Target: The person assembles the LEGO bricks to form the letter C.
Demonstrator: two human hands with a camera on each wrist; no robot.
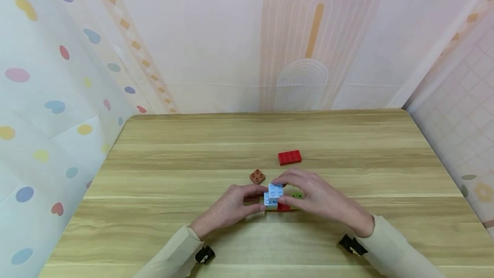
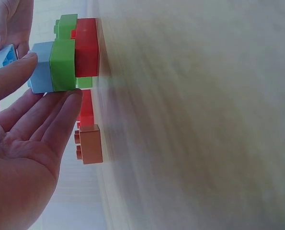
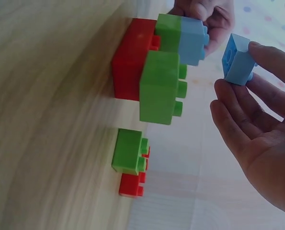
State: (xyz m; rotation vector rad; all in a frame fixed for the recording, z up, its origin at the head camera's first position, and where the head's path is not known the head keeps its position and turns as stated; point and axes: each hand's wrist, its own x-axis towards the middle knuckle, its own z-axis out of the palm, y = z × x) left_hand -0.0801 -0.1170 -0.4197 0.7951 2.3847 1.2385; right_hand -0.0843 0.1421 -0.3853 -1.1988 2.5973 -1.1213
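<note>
My right hand (image 1: pixel 314 192) pinches a small light blue toy brick (image 3: pixel 239 60) between thumb and fingertips. That brick hangs above a low stack, apart from it, with its hollow underside showing in the right wrist view. A long red brick (image 3: pixel 130 62) forms the stack's base on the table. On its left end sits a green brick (image 2: pixel 63 65) topped by another light blue brick (image 2: pixel 41 67). A second green brick (image 3: pixel 159 86) sits on the right end. Thumb and fingers of my left hand (image 1: pixel 231 205) grip the stack's light blue brick from both sides.
Beyond the stack a square brown brick (image 1: pixel 257 176) and a red brick (image 1: pixel 290 157) lie on the wooden table (image 1: pixel 173 158). Another loose green brick (image 3: pixel 128 151) shows in the right wrist view. Patterned cloths (image 1: pixel 200 46) stand at the table's back and sides.
</note>
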